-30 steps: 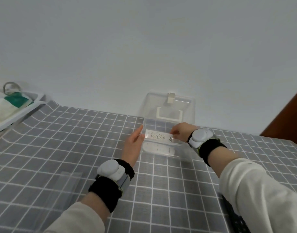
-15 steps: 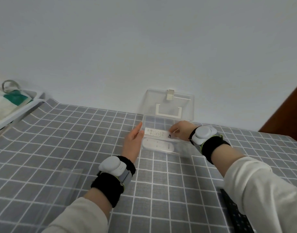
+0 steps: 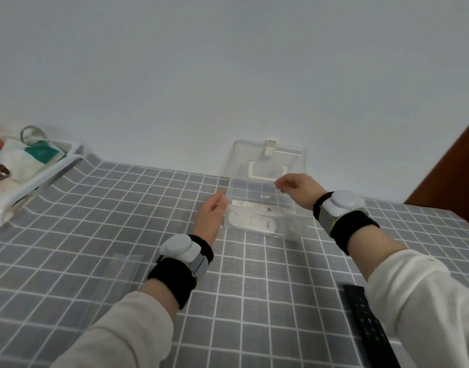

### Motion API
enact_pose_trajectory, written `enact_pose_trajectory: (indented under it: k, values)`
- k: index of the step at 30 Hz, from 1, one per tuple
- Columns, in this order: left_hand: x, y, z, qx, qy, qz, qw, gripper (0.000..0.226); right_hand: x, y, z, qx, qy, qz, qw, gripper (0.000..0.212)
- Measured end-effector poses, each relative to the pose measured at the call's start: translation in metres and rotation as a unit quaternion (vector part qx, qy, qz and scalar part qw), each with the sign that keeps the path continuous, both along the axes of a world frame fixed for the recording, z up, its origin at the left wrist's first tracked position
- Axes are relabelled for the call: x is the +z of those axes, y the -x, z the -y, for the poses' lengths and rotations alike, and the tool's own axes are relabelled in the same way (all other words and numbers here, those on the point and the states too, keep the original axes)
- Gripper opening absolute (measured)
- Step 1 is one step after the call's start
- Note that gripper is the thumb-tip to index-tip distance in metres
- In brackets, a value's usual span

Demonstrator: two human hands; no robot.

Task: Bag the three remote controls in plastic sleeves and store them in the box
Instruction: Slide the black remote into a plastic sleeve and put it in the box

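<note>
Wire rack [image 3: 55, 166]: white frame at the far left edge of the table, stuffed with crumpled white, green and orange bags.
Tablecloth [image 3: 122, 208]: grey fabric with a thin white grid, covering the whole table.
Plastic sleeve [image 3: 124, 272]: clear, flat and oblong, lying on the cloth near left. Its long axis runs near to far.
Left hand [image 3: 210, 216]: fingers straight and together, resting flat against the outside of the box's left wall and grasping nothing.
Wrist bands [image 3: 180, 261]: a black fuzzy cuff with a smooth pale-grey pod on each wrist, and cream sleeves behind them.
Box [image 3: 294, 229]: clear, hard, rectangular plastic at the far middle of the table, close to the wall.
Lid [image 3: 265, 160]: open and standing upright behind the box, with a white clasp on its top edge.
Slim white remote [image 3: 252, 207]: a narrow bar inside the box. Its long axis runs left to right, and its printed end points right.
Rounded white remote [image 3: 252, 224]: a smooth oval-ended remote, also inside the box, just nearer than the slim one and parallel to it.
Right hand [image 3: 297, 188]: held above the box's far right corner, fingers loosely bent, nothing visible between them.
Black remote [image 3: 366, 322]: matte with rows of small keys, lying on the cloth near right and well apart from the box. Its long axis runs near to far, and the right sleeve partly covers it.
Brown panel [image 3: 453, 168]: dark wood at the far right.
</note>
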State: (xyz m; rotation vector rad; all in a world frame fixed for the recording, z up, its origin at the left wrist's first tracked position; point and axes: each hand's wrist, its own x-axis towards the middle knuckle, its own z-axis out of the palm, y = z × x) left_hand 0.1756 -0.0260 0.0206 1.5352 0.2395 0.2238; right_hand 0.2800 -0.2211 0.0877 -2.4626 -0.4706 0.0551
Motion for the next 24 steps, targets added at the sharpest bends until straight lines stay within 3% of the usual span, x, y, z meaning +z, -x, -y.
enact_pose_trajectory:
  k: [5, 16, 18, 21, 24]
  values:
    - [0.003, 0.041, -0.019, 0.045, -0.062, -0.024, 0.997, 0.039, 0.012, 0.059, 0.025, -0.026, -0.173, 0.015, 0.984, 0.031]
    - [-0.01, 0.132, -0.086, 0.131, -0.209, -0.08, 0.966, 0.04, -0.059, 0.177, 0.025, -0.019, -0.273, -0.083, 0.958, 0.025]
    - [-0.017, 0.149, -0.097, 0.145, -0.282, -0.116, 0.941, 0.043, -0.074, 0.194, 0.022, -0.024, -0.276, -0.096, 0.956, 0.025]
    - [-0.03, 0.165, -0.108, 0.133, -0.426, -0.217, 0.868, 0.051, -0.094, 0.212, 0.019, -0.037, -0.287, -0.108, 0.951, 0.028]
    - [-0.037, 0.178, -0.107, 0.114, -0.457, -0.271, 0.84, 0.057, -0.105, 0.226, 0.016, -0.04, -0.304, -0.111, 0.945, 0.027]
